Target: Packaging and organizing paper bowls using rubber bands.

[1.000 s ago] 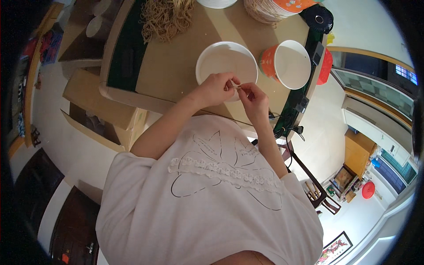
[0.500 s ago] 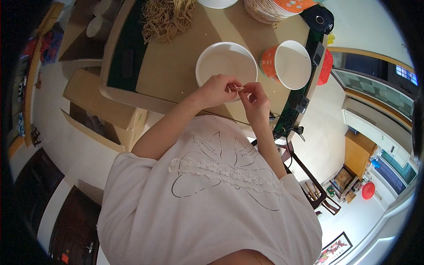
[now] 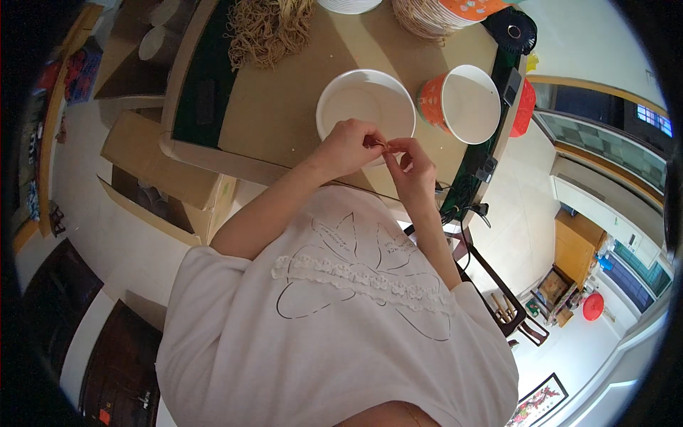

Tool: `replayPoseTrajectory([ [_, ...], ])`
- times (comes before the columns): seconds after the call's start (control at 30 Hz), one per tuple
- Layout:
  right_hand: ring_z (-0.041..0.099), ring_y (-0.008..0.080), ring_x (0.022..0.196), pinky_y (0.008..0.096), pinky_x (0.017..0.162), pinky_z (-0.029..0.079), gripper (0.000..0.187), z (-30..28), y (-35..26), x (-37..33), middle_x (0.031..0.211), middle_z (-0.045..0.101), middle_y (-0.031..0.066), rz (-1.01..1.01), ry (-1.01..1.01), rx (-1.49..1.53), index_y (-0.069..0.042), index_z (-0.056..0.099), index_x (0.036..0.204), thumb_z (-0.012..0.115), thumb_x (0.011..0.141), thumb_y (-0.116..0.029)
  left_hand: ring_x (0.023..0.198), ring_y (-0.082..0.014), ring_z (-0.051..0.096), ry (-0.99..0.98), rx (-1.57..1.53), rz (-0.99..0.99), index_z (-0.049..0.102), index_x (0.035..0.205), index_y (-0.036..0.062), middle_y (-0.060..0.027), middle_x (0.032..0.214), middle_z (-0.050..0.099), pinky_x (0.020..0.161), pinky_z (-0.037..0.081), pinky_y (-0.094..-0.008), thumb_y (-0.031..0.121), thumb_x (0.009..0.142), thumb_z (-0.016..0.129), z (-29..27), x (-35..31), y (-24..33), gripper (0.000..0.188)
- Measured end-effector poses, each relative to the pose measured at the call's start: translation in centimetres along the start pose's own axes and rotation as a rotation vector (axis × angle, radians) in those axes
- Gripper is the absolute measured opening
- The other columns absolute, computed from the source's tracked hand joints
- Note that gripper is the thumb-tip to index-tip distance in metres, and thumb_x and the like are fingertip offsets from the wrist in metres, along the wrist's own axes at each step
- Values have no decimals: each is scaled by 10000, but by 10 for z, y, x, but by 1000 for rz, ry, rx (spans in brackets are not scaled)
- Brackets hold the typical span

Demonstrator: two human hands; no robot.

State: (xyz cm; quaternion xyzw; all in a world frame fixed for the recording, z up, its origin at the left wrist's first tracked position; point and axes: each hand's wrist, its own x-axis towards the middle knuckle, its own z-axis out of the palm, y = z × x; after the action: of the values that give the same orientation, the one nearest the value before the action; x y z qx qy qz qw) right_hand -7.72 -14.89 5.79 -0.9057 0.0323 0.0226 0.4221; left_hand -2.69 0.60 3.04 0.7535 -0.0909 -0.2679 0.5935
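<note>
L hand (image 3: 351, 148) and R hand (image 3: 415, 174) pinch a small item (image 3: 385, 146) — prob. a strand, hard to ID — by white tub (image 3: 365, 96), less showing than a sec. ago.

Right hand (image 3: 414, 169), centre of frame: slightly lower and farther right than 1.0 s ago. Left hand (image 3: 350, 148), just left of it: fingers more closed than 0.5 s ago, when pale folds showed plainly within its curl. Small piece (image 3: 382, 145) between the two sets of fingertips: much less of it visible now, and what shows looks darker, reddish tan; its kind cannot be told. Meeting point of the fingertips: a little lower in the frame than at 1.0 s ago. White tub (image 3: 366, 99), upper centre: rim marginally lower.
</note>
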Motion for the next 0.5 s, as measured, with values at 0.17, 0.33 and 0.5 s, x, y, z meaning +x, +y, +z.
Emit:
replayPoseTrajectory([
  [0.17,466,94,501,244,488,414,112,0,1,2,707,620,64,84,6,7,-29,612,858,673,767,-57,684,-192,648,20,-72,32,663,825,10,-114,739,663,656,510,-302,122,741,656,0,0,-5,140],
  [0.33,467,88,501,242,483,413,112,2,-4,3,697,615,56,76,31,25,-22,612,836,683,759,-60,618,-82,569,8,-29,-2,655,852,18,-46,719,654,577,470,-246,96,808,630,-1,2,-3,93],
  [0.5,470,87,502,238,483,412,102,3,4,2,694,613,52,59,16,66,-19,619,811,690,745,-51,579,-79,539,52,-62,17,652,843,13,-41,688,639,542,447,-242,97,809,626,0,2,0,93],
])
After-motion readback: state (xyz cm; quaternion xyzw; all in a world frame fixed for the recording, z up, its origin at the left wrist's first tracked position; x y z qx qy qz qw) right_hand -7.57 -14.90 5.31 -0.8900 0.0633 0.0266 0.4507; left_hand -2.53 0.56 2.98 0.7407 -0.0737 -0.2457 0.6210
